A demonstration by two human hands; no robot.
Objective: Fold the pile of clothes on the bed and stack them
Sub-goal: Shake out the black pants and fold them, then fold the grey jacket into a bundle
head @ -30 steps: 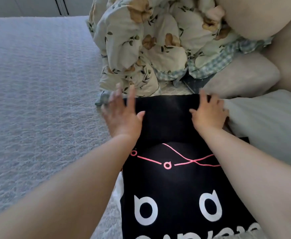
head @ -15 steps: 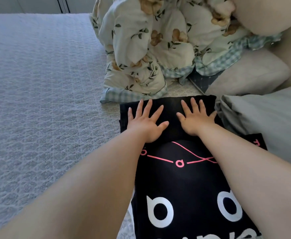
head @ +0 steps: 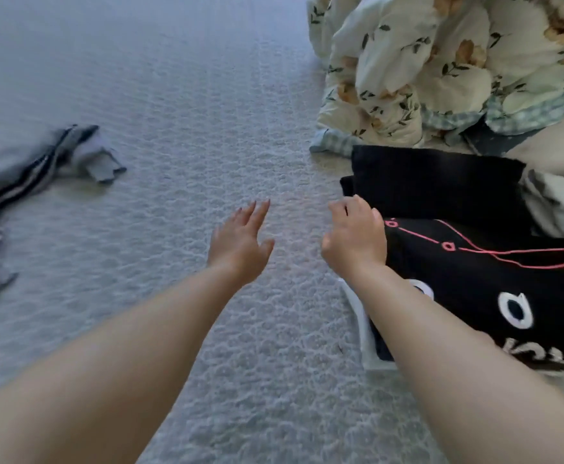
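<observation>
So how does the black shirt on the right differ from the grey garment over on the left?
The black shirt is dark with pink and white print; the grey garment is pale with a dark stripe. The black shirt lies flat with neat folded edges; the grey garment is crumpled and unfolded. The right hand is at the black shirt's edge; neither hand is near the grey garment. Both lie on the bed.

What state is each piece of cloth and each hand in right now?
Black printed T-shirt: folded, flat on the bed.
Grey striped garment: crumpled, unfolded.
Floral quilt: bunched up.
Left hand: open, holding nothing.
Right hand: fingers loosely curled, holding nothing.
</observation>
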